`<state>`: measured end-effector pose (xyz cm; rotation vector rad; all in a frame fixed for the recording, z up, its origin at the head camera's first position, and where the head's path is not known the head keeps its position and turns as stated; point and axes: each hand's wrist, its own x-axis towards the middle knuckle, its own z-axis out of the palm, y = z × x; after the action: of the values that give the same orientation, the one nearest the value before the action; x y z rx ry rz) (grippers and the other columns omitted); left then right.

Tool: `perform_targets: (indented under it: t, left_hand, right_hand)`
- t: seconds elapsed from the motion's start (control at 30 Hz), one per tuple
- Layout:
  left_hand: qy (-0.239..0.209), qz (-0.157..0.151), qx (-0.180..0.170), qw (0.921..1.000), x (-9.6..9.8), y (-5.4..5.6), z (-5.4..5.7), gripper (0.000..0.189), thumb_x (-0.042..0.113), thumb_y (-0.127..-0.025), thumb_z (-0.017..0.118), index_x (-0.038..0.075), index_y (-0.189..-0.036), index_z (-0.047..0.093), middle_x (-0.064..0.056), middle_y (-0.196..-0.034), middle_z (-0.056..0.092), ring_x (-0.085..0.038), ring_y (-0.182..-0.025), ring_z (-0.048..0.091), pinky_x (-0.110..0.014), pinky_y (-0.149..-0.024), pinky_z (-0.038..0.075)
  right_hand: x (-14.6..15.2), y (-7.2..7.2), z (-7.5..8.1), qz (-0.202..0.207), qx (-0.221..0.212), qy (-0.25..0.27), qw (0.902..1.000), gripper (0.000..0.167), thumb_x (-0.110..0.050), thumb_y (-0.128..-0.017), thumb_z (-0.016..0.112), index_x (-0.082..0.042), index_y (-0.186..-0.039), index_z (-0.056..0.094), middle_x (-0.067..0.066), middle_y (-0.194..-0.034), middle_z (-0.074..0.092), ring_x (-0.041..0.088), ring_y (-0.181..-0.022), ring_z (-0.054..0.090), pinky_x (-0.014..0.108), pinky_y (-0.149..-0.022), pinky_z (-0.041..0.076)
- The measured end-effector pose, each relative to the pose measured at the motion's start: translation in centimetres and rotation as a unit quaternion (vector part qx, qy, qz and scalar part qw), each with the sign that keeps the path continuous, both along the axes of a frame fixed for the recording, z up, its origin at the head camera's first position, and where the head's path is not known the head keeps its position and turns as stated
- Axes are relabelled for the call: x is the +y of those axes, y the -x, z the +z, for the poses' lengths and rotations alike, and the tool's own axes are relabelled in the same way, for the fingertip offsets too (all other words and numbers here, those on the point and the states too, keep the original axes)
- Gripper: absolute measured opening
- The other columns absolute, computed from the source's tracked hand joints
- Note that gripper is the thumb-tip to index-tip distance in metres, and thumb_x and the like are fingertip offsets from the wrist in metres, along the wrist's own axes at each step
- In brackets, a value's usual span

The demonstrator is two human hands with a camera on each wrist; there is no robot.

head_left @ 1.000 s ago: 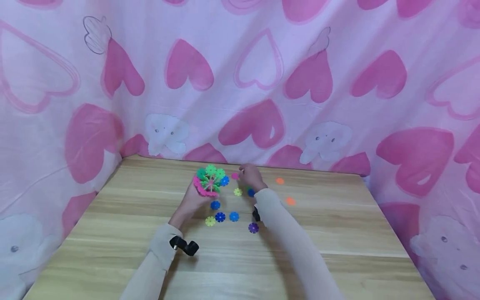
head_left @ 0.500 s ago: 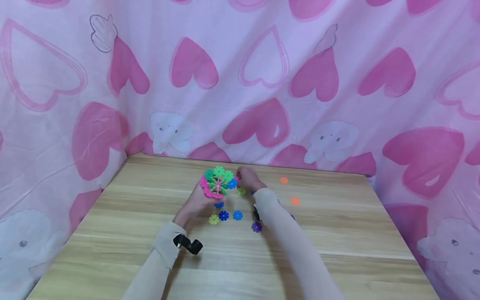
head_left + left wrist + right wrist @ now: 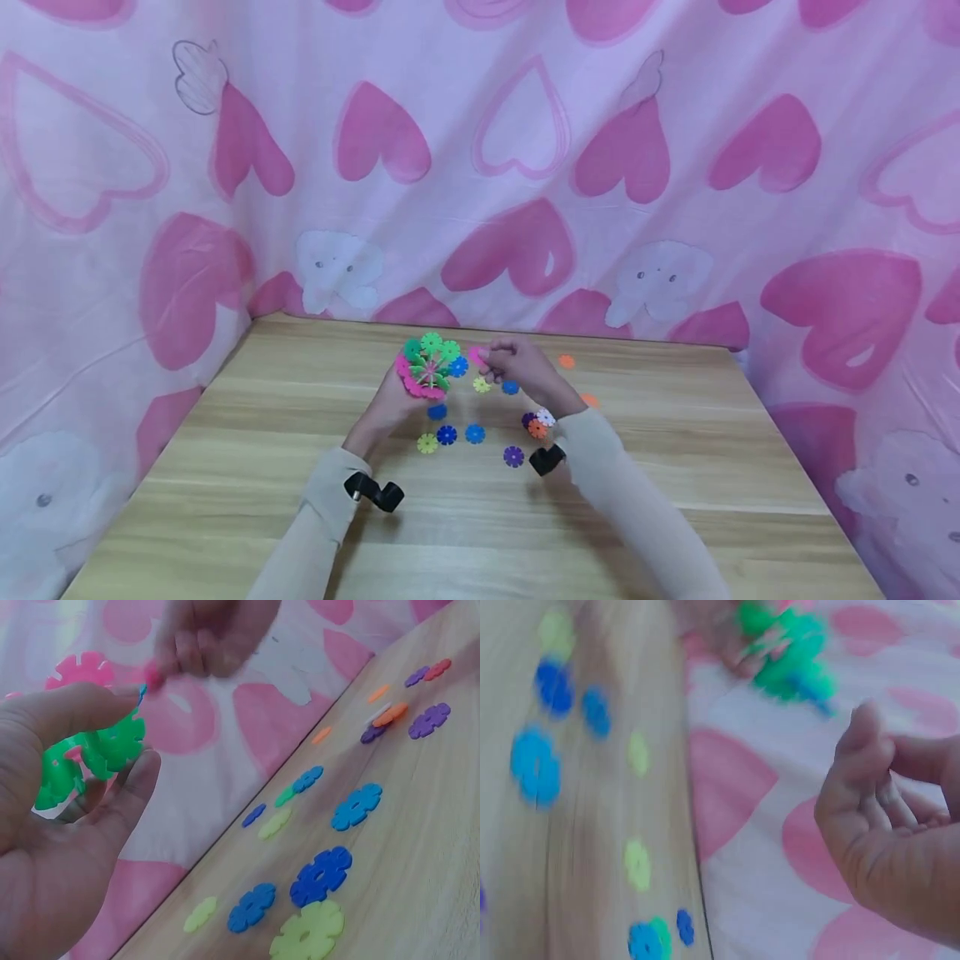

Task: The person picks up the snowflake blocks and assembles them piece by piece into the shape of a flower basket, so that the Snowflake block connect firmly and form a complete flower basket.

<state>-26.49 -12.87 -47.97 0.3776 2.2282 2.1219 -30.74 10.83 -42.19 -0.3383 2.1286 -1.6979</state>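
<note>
My left hand (image 3: 390,398) holds a built-up cluster of plastic snowflake discs (image 3: 430,367), green and pink with a blue disc (image 3: 458,367) on its right side. In the left wrist view the thumb and fingers are around green discs (image 3: 112,746). To the right of the cluster and a little apart from it, my right hand (image 3: 528,368) pinches a pink snowflake disc (image 3: 477,357) between thumb and fingertips. That disc looks blurred in the left wrist view, and the right wrist view hides it behind the fingers (image 3: 866,742).
Loose snowflake discs lie on the wooden table (image 3: 465,533): yellow (image 3: 427,443), dark blue (image 3: 446,435), light blue (image 3: 475,433), purple (image 3: 513,456), and a white one (image 3: 545,417) touching an orange one (image 3: 537,428). A pink heart-print curtain (image 3: 506,246) stands behind the table.
My right forearm has swung to the right, uncovering the white, orange and purple discs. The right hand has turned so the pinched pink disc shows. My left hand stays nearly in place with the cluster.
</note>
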Motion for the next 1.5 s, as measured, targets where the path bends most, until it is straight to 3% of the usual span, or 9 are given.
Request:
perform_targets:
  t: [0.13, 0.3, 0.5, 0.67, 0.9, 1.27, 1.5]
  left_hand:
    - [0.009, 0.002, 0.003, 1.0000, 0.3, 0.0, 0.1, 0.088, -0.011, -0.076, 0.076, 0.007, -0.150, 0.031, -0.018, -0.149, 0.046, -0.034, -0.139, 0.044, -0.038, -0.115, 0.040]
    - [0.038, -0.011, 0.030, 0.9988, 0.8, -0.2, 0.5, 0.084, -0.006, -0.077, 0.077, 0.005, -0.147, 0.032, -0.020, -0.143, 0.049, -0.038, -0.135, 0.047, -0.049, -0.116, 0.038]
    - [0.052, -0.012, 0.050, 0.9973, 1.3, -0.3, 1.0, 0.085, -0.005, -0.075, 0.077, 0.006, -0.147, 0.032, -0.022, -0.141, 0.050, -0.038, -0.134, 0.048, -0.050, -0.115, 0.038]
    - [0.051, -0.006, 0.054, 0.9972, 1.4, -0.3, 1.1, 0.089, -0.005, -0.077, 0.077, 0.004, -0.150, 0.027, -0.024, -0.144, 0.045, -0.041, -0.135, 0.046, -0.052, -0.116, 0.037]
    - [0.019, -0.034, 0.063, 0.9972, 1.6, -0.2, 0.9, 0.092, -0.009, -0.076, 0.076, 0.003, -0.151, 0.024, -0.025, -0.144, 0.045, -0.044, -0.134, 0.047, -0.048, -0.113, 0.041]
    - [0.012, -0.021, 0.047, 0.9986, 2.1, -0.4, 0.9, 0.089, -0.009, -0.080, 0.074, 0.002, -0.151, 0.021, -0.026, -0.149, 0.039, -0.044, -0.139, 0.041, -0.049, -0.116, 0.037]
    - [0.025, 0.010, 0.016, 0.9995, 1.3, 0.0, 0.6, 0.089, -0.003, -0.082, 0.077, 0.005, -0.152, 0.023, -0.021, -0.150, 0.041, -0.040, -0.142, 0.040, -0.049, -0.119, 0.033]
  right_hand:
    - [0.6, -1.9, 0.6, 0.044, -0.062, 0.019, 0.9969, 0.022, -0.009, -0.099, 0.059, 0.010, -0.108, 0.065, 0.004, -0.079, 0.068, 0.012, -0.067, 0.064, 0.022, -0.062, 0.056]
    - [0.0, -2.7, -0.3, 0.071, -0.059, 0.004, 0.9957, 0.024, -0.008, -0.099, 0.058, 0.014, -0.109, 0.065, 0.005, -0.075, 0.070, 0.009, -0.061, 0.063, 0.023, -0.060, 0.057]
    - [-0.9, -3.1, -1.0, 0.022, -0.064, 0.018, 0.9976, 0.021, -0.008, -0.099, 0.060, 0.012, -0.101, 0.065, 0.004, -0.071, 0.068, 0.009, -0.059, 0.062, 0.024, -0.060, 0.058]
    - [-1.3, -3.4, -0.9, -0.007, -0.063, 0.025, 0.9977, 0.021, -0.006, -0.098, 0.059, 0.013, -0.104, 0.065, 0.002, -0.069, 0.068, 0.008, -0.058, 0.063, 0.022, -0.057, 0.056]
    - [-1.4, -3.6, -1.4, -0.023, -0.050, 0.030, 0.9981, 0.017, 0.000, -0.097, 0.056, 0.013, -0.095, 0.066, 0.002, -0.066, 0.065, 0.009, -0.056, 0.057, 0.018, -0.052, 0.050]
    - [-2.9, -4.1, -1.3, -0.085, -0.049, 0.051, 0.9938, 0.014, 0.003, -0.097, 0.054, 0.012, -0.091, 0.063, 0.003, -0.065, 0.063, 0.009, -0.055, 0.057, 0.018, -0.052, 0.048]
    - [-3.8, -3.8, -1.4, -0.089, -0.032, 0.039, 0.9948, 0.019, -0.002, -0.099, 0.055, 0.010, -0.089, 0.065, 0.003, -0.064, 0.063, 0.008, -0.055, 0.059, 0.019, -0.053, 0.051]
